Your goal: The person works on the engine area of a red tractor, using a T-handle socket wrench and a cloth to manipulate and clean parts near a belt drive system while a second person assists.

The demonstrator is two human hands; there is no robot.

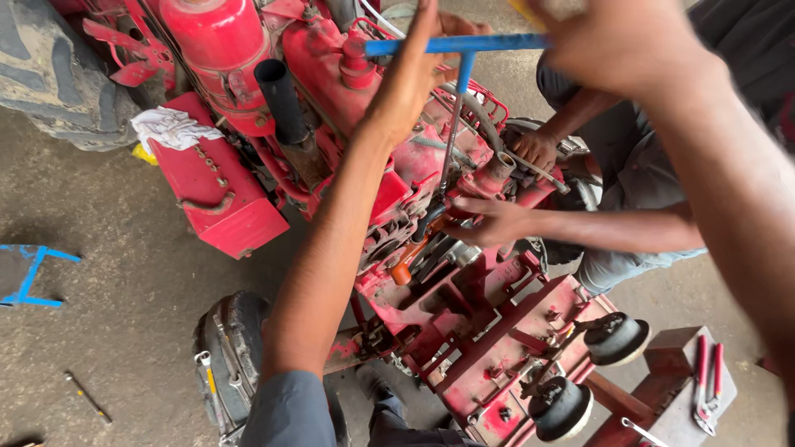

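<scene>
both hands grip the blue t-handle wrench above the red engine: left hand fingers closed on the crossbar, right hand fingers closed on its other end.

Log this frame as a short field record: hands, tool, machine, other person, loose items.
left hand: on blue T-handle wrench, left side of bar
right hand: gripping bar's right end
wrench shaft: runs down into red tractor engine
co-worker's hands: on engine
white rag: on red panel
red pliers: on block, lower right
</scene>
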